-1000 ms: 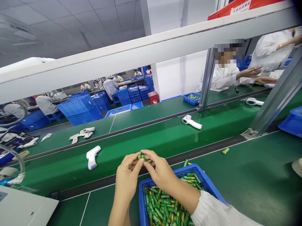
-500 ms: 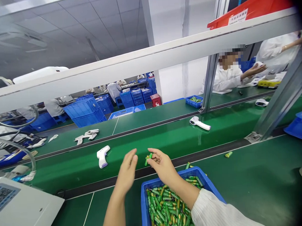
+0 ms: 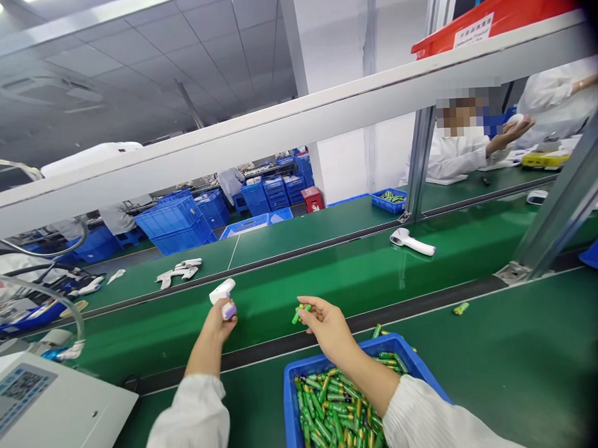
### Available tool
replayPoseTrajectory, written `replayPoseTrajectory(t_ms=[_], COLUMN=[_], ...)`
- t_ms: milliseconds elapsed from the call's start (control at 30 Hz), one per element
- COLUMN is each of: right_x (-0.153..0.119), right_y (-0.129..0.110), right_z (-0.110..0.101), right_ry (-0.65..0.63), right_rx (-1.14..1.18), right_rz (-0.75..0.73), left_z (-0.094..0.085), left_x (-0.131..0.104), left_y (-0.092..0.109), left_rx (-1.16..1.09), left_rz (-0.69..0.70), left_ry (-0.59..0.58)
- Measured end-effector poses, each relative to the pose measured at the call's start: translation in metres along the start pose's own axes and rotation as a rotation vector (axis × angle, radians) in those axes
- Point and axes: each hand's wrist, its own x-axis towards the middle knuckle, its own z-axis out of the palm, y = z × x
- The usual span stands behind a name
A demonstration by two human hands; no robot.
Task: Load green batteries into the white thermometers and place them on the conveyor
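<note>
My left hand [image 3: 218, 325] is closed around the handle of a white and purple infrared thermometer [image 3: 223, 292] over the green conveyor belt [image 3: 267, 304]. My right hand [image 3: 328, 325] pinches green batteries [image 3: 299, 313] between thumb and fingers; how many is hard to make out. Below my right forearm stands a blue bin [image 3: 291, 409] heaped with loose green and gold batteries [image 3: 332, 414]. Another white thermometer [image 3: 413, 241] lies farther right on the belt.
A metal post [image 3: 550, 206] and a white crossbeam [image 3: 275, 129] frame the belt. At left stands a white machine [image 3: 64, 406]. A loose battery [image 3: 460, 308] lies on the right bench. White gun-shaped housings [image 3: 179, 273] lie on the far bench, where a co-worker [image 3: 459, 151] sits.
My left hand has moved left and taken hold of the nearer thermometer. My right hand stays near the same spot with its batteries. The farther thermometer has shifted right.
</note>
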Motion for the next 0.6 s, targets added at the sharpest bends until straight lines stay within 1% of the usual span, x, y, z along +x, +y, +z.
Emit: replayPoseTrajectory(t_ms=[33,67,133,167,200,267,300,367,433,500,600], right_x=[-0.002,-0.004,-0.01,-0.014,-0.018,-0.025,-0.028,-0.032,-0.033,-0.033,-0.032], right_y=[-0.003,-0.007,-0.015,-0.019,-0.023,-0.03,-0.033,-0.037,-0.038,-0.038,-0.038], right_z=[-0.001,-0.002,-0.005,-0.006,-0.007,-0.007,-0.007,-0.005,-0.004,-0.004,-0.006], right_ry=[-0.001,-0.005,-0.023,-0.036,-0.056,-0.113,-0.153,-0.232,-0.281,-0.308,-0.357], right_rx=[-0.032,-0.082,-0.224,-0.296,-0.352,-0.409,-0.428,-0.467,-0.511,-0.562,-0.666], right_rz=[-0.044,-0.118,-0.352,-0.493,-0.628,-0.82,-0.885,-0.979,-1.061,-1.135,-1.191], left_z=[0.006,0.012,0.023,0.028,0.033,0.042,0.046,0.05,0.051,0.05,0.048], left_x=[-0.015,-0.032,-0.069,-0.088,-0.105,-0.132,-0.142,-0.152,-0.155,-0.154,-0.151], left_y=[0.0,-0.001,-0.006,-0.008,-0.011,-0.015,-0.015,-0.015,-0.014,-0.016,-0.02], left_rx=[-0.076,-0.159,-0.337,-0.514,-0.645,-0.783,-0.793,-0.78,-0.764,-0.759,-0.752], left_rz=[0.023,0.04,0.038,-0.01,-0.07,-0.179,-0.226,-0.302,-0.349,-0.348,-0.34], left_ry=[-0.05,-0.102,-0.212,-0.303,-0.368,-0.428,-0.428,-0.418,-0.412,-0.414,-0.422])
